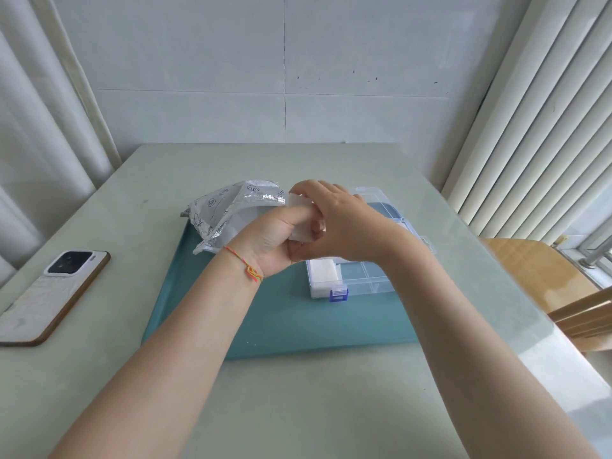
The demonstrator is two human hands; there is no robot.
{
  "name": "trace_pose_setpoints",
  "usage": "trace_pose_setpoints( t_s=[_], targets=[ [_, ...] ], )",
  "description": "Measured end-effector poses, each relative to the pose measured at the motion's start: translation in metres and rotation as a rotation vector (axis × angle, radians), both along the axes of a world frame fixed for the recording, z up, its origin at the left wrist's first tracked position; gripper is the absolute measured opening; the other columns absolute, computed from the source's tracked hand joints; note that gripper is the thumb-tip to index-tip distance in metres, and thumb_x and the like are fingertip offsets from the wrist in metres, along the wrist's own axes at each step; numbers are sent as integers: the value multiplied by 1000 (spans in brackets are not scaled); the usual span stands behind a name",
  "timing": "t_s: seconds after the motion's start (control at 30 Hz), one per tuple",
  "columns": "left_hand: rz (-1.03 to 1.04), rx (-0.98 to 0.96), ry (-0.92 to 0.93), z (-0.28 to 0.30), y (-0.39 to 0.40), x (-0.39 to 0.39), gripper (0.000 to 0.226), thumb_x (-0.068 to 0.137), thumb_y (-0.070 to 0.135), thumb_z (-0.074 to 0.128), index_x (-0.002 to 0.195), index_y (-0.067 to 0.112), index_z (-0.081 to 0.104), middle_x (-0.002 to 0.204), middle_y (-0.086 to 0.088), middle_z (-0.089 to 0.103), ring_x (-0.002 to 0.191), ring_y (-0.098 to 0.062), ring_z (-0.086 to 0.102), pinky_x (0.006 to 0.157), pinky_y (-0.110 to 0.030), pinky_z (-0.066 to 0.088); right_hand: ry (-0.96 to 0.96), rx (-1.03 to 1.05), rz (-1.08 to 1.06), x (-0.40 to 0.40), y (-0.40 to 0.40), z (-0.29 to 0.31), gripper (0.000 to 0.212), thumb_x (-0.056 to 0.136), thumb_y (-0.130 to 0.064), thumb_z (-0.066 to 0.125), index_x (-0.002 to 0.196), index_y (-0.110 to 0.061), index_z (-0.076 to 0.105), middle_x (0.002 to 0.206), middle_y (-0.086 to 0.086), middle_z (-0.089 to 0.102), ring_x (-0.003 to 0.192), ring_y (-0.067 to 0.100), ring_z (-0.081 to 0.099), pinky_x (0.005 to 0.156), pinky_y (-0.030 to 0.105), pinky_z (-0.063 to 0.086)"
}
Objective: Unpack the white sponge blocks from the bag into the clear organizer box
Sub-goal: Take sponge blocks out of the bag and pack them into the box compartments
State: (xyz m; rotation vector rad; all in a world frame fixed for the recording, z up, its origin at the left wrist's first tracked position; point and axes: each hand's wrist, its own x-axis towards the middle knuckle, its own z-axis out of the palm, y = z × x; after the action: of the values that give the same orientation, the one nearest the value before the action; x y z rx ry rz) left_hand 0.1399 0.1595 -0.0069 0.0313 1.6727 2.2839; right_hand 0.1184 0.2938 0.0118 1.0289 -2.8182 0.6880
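Observation:
A white sponge block [299, 216] is held in the air between both hands, just above the clear organizer box [364, 279]. My left hand [270, 240] curls its fingers round the block from the left. From the right, my right hand [337, 220] pinches the same block. The silver printed bag [225, 210] lies crumpled behind my left hand on the teal mat [271, 319]. Another white sponge block [324, 274] fills the box's front left compartment, beside a blue latch [338, 294]. My hands hide most of the box.
A phone [49, 293] lies face down at the table's left. A wooden chair [546, 276] stands at the right edge. The wall runs behind the pale green table [298, 409], with blinds on the right.

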Motion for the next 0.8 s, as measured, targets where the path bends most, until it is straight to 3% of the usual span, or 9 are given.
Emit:
trace_pose_setpoints(
  t_s=[0.13,0.33,0.5,0.6,0.67,0.73,0.8],
  targets=[
    [-53,31,0,1,0,1,18,95,9,49,90,19,63,74,3,63,69,-11,62,65,-26,50,85,33,-55,-3,-1,-1,64,74,-48,76,126,-23,48,111,-4,50,105,17,42,97,38,34],
    [-51,54,-10,-2,-1,-3,11,93,10,54,94,18,61,77,4,58,70,-7,56,63,-22,48,-46,40,-9,-1,6,3,81,68,-57,78,136,-32,41,119,-6,47,115,15,43,101,35,33],
    [23,17,5,-9,-2,-6,11,92,7,59,91,16,65,74,2,55,56,-8,51,44,-18,37,-264,-164,14,-6,15,11,44,87,-27,66,129,-31,53,121,-10,56,109,0,53,82,11,39],
    [-39,-5,64,-11,-4,-7,23,85,9,66,108,14,66,75,-2,55,61,-11,53,46,-17,37,-394,-304,-8,-6,19,15,23,93,-22,59,116,-26,62,99,-16,65,78,-12,59,62,4,39],
    [-73,-37,84,-11,-5,-6,25,83,10,67,107,14,67,74,-1,59,66,-12,56,50,-17,40,-407,-340,-21,-7,18,13,14,95,-23,58,108,-22,63,93,-16,66,63,-13,56,50,4,36],
    [-76,-79,97,-12,-5,-5,25,89,1,63,110,13,67,75,-1,63,68,-12,61,53,-17,44,-347,-330,-44,-9,17,10,11,94,-20,60,103,-18,64,98,-10,69,65,-11,56,52,5,38],
    [-66,-126,106,-11,-3,-4,24,94,2,57,116,9,65,82,-4,69,74,-15,67,58,-18,50,-312,-338,-68,-12,18,8,7,91,-18,62,97,-17,65,97,-6,70,77,-2,60,65,11,45]
  ],
)
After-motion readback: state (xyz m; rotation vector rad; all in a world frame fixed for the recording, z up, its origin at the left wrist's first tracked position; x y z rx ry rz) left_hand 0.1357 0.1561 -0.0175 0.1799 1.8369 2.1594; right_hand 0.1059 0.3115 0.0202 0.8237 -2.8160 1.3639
